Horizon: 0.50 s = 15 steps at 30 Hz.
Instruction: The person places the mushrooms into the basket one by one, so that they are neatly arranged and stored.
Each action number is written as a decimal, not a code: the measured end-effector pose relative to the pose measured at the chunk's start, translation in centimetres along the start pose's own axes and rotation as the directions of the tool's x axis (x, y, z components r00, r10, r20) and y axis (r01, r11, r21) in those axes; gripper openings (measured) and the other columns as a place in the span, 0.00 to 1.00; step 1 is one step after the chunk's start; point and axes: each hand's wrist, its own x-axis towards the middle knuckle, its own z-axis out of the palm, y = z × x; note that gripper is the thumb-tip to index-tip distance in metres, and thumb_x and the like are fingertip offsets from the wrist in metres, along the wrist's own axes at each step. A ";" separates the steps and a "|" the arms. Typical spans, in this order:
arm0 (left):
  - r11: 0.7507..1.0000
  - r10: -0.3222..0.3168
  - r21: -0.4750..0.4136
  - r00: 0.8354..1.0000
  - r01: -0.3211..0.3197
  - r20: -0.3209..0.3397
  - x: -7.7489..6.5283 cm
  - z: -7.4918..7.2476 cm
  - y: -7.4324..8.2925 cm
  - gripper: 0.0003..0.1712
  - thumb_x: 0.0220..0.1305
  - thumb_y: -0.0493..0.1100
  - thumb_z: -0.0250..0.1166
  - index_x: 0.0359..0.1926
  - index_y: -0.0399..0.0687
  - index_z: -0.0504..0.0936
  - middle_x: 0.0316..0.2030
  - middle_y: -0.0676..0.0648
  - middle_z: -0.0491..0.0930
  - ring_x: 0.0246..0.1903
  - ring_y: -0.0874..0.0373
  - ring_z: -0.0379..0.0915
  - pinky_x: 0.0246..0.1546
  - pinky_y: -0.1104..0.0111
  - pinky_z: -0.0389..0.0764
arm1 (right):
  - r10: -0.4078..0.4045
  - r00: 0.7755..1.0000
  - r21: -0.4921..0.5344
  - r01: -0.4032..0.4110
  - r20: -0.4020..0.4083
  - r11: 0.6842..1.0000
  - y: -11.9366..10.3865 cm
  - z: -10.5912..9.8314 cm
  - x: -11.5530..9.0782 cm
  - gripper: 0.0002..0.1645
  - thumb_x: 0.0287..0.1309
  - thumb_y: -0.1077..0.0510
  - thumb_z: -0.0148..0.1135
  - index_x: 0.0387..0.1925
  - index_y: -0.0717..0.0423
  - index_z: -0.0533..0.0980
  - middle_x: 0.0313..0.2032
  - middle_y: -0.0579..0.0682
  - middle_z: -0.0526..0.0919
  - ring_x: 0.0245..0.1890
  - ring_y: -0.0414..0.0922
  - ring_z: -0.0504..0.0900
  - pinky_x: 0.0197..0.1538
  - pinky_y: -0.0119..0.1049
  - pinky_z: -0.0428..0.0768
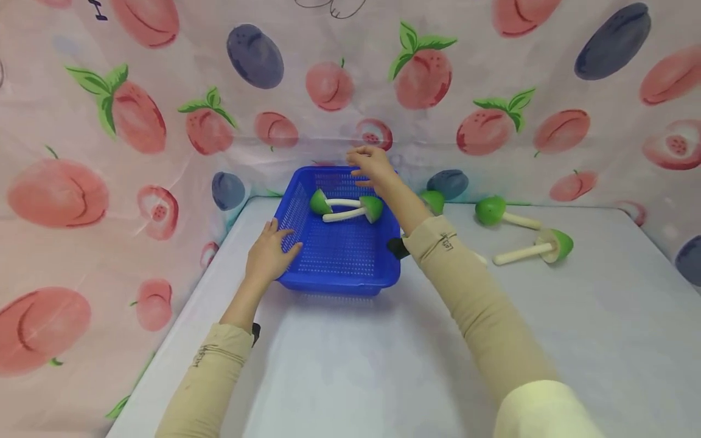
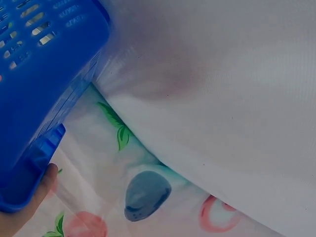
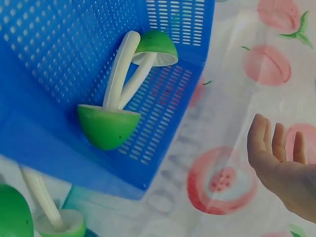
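Observation:
A blue plastic basket (image 1: 334,281) with perforated walls stands on the table. Two toy mushrooms with green caps and white stems lie inside, one mushroom (image 1: 372,208) with its stem across the other mushroom (image 1: 319,202). My left hand (image 1: 267,255) rests at the basket's left rim, fingers spread and thumb reaching over the inside. In the left wrist view, part of that hand (image 2: 29,212) shows at the rim. Above the basket's far right corner, my right hand (image 1: 375,167) is raised with loosely bent fingers and holds nothing; the right wrist view shows this hand (image 3: 281,168) apart from the basket.
Right of the basket lie more mushrooms: one mushroom (image 1: 491,210) near the back edge, another mushroom (image 1: 558,245) in front of it. A further green cap (image 1: 434,202) is partly hidden by my right forearm. A fruit-printed cloth (image 1: 328,36) hangs behind the white table (image 1: 339,365).

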 end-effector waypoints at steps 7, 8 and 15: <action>1.000 -0.010 0.004 1.000 0.010 0.011 0.1 -0.4 -0.2 0.28 0.59 0.56 0.53 0.56 0.45 0.70 0.65 0.34 0.49 0.66 0.41 0.42 0.59 0.45 0.56 | -0.067 0.996 -0.061 0.071 0.063 0.996 -0.5 -1.3 -1.9 0.20 0.59 0.54 0.50 0.53 0.55 0.68 0.52 0.53 0.73 0.49 0.49 0.74 0.54 0.44 0.73; 1.000 -0.011 0.002 1.000 0.011 0.013 0.0 -0.4 -0.2 0.29 0.59 0.56 0.53 0.56 0.45 0.70 0.65 0.33 0.49 0.66 0.41 0.41 0.59 0.45 0.56 | -0.076 0.995 -0.072 0.081 0.068 0.994 -0.5 -1.7 -2.2 0.20 0.59 0.54 0.51 0.53 0.55 0.68 0.52 0.53 0.73 0.50 0.49 0.74 0.54 0.45 0.72; 1.000 0.001 -0.004 1.000 -0.001 0.029 0.1 0.0 0.0 0.29 0.59 0.56 0.52 0.57 0.44 0.69 0.65 0.33 0.48 0.66 0.40 0.41 0.59 0.44 0.55 | -0.106 0.993 -0.166 0.113 0.054 0.980 0.2 -4.6 -4.2 0.19 0.59 0.54 0.51 0.51 0.55 0.68 0.54 0.53 0.71 0.52 0.49 0.72 0.55 0.45 0.71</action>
